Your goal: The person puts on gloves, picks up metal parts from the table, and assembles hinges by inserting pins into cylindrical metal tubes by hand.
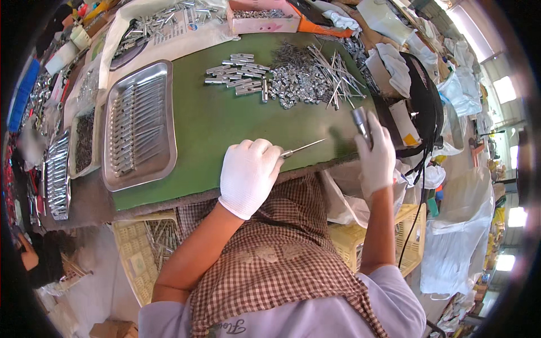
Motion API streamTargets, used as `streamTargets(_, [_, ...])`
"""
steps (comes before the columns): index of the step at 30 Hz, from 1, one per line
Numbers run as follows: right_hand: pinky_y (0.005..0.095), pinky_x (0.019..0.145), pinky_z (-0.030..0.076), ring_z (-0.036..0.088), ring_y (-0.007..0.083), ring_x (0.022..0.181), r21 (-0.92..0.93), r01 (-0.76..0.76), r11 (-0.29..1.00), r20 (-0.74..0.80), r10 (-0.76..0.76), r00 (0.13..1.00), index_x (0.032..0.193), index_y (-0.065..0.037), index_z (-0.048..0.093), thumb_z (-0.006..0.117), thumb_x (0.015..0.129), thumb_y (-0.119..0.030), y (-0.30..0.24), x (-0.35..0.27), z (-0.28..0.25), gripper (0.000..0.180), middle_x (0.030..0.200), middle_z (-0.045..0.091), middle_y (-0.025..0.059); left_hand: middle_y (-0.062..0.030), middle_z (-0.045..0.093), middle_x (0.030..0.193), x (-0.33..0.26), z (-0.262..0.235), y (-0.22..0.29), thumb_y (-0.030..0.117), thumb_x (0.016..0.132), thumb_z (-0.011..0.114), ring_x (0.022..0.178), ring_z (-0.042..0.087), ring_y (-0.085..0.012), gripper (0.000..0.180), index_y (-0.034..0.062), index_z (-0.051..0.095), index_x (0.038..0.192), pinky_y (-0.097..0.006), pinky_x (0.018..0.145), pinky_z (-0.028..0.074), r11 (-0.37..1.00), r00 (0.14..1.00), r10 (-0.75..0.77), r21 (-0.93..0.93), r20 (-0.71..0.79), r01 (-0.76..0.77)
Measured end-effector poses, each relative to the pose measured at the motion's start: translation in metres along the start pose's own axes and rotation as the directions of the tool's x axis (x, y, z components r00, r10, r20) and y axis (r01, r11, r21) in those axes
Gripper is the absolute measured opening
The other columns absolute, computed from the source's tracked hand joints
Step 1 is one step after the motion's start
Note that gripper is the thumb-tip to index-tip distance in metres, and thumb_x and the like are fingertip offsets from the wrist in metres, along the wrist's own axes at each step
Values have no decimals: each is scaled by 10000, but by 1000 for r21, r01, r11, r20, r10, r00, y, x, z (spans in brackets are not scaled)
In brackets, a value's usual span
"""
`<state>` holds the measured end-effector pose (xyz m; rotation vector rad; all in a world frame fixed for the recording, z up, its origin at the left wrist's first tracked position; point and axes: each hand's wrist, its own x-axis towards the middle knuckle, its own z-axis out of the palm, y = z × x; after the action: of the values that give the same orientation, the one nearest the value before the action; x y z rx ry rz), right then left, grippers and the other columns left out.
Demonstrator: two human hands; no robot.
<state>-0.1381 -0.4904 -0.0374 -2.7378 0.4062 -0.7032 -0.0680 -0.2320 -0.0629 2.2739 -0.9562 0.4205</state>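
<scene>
White knit gloves cover both hands. My left hand (251,174) is closed over the green mat's near edge, pinching a thin metal rod (307,145) with a thicker sleeve at the fingers; its tip points right. My right hand (376,155), at the mat's right side, grips a grey metal cylinder (359,119) that stands up from the fingers; what kind of tool it is I cannot make out. Beyond the hands lie a pile of small shiny metal fittings (293,87), several metal tubes (239,73) and a fan of long thin rods (337,76).
On the left, a steel tray (171,121) holds a row of rod assemblies. A narrow bin of dark pins (84,138) stands beside it. At the back is a pink box (265,23) of small parts. Yellow crates (128,248) sit below the table. A black cable (414,225) hangs at right.
</scene>
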Motion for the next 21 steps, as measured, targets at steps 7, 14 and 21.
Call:
streamTargets(7, [402,658,519,641,296,734,55,147,988,297,-157,942,1298,-184,552,752,754,-287,-62,-35,3,590,846,643,107,-49,604,775,0,1,0,116,729,704,701,581,-262,109,93,664,828,-391,636,434,999,1000,-9,-35,0,9])
streamTargets(14, [399,798,495,639,330,873,-40,-213,976,-86,209,974,1233,-75,590,671,839,-296,35,12,-10,459,993,649,179,-41,603,800,7,-2,6,135,715,713,741,585,-258,134,91,675,835,-391,645,441,999,1000,2,-55,2,-2])
streamTargets(21, [432,884,445,574,334,996,-269,139,953,-117,-176,977,1136,-124,633,635,840,-193,28,45,14,304,1048,621,128,-60,590,793,13,7,10,152,697,696,756,588,-263,112,88,634,766,-395,670,464,997,995,64,43,81,-68])
